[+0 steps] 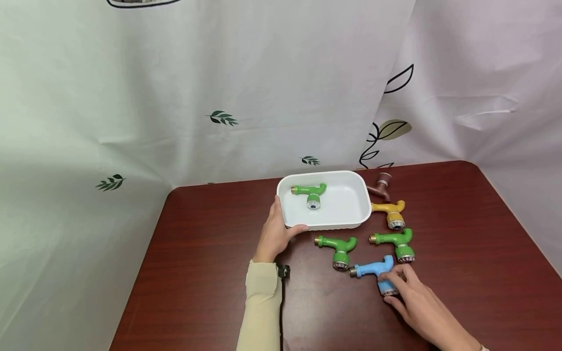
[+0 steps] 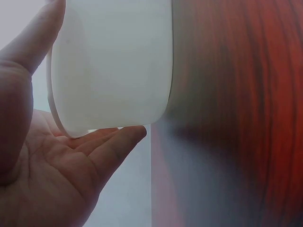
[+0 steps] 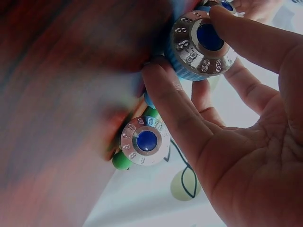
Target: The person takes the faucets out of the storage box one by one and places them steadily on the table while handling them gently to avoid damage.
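Note:
A white plastic basin (image 1: 327, 226) stands near the back edge of the table, with one green tap (image 1: 313, 194) lying inside it. My left hand (image 1: 276, 231) holds its near left corner, thumb along the front and fingers against the left side; the basin wall (image 2: 113, 66) fills much of the left wrist view. At the front right, my right hand (image 1: 414, 297) grips a blue tap (image 1: 373, 269) by its knob end. In the right wrist view the thumb and fingers surround its silver-faced knob (image 3: 201, 45). Two more green taps lie near it, a left one (image 1: 338, 246) and a right one (image 1: 395, 240).
To the right of the basin lie a yellow tap (image 1: 391, 209) and, behind it, a brown tap (image 1: 382, 187). A white curtain (image 1: 263, 87) with leaf prints hangs behind the dark red wooden table (image 1: 197, 273). A black cable (image 1: 282, 307) runs along the left sleeve.

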Available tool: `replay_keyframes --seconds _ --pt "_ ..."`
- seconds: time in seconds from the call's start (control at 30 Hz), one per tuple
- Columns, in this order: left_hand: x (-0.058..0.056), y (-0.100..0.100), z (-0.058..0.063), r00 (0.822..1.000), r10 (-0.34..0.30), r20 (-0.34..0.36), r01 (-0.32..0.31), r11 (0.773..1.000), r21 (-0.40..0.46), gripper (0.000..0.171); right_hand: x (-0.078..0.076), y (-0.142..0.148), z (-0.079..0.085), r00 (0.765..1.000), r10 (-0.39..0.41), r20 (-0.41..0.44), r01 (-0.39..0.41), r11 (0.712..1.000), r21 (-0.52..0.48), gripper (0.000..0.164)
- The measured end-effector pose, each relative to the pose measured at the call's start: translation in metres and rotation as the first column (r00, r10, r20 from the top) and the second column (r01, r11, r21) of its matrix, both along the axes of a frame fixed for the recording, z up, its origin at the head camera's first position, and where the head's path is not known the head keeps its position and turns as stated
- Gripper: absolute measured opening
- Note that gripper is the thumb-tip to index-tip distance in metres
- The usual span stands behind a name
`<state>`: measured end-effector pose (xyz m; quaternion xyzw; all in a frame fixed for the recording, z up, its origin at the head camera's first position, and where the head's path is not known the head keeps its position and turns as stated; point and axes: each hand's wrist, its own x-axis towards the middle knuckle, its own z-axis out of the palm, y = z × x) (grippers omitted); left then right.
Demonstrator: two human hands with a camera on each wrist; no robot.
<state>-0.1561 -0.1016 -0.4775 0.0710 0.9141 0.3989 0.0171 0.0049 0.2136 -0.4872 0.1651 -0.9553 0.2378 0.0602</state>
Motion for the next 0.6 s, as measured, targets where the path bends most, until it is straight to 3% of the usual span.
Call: replay_keyframes --seconds 0.23,0.6 --pt "-0.001 0.000 0.000 1.000 0.004 -0.005 -0.004 1.000 -0.004 0.121 -0.003 0.002 0.004 1.000 -0.011 0.011 0.010 1.000 0.025 0.046" --pt "-0.002 0.001 -0.001 1.000 0.013 0.002 -0.013 1.000 -0.014 0.122 -0.013 0.008 0.015 0.996 0.016 -0.085 -0.014 0.999 0.033 0.052"
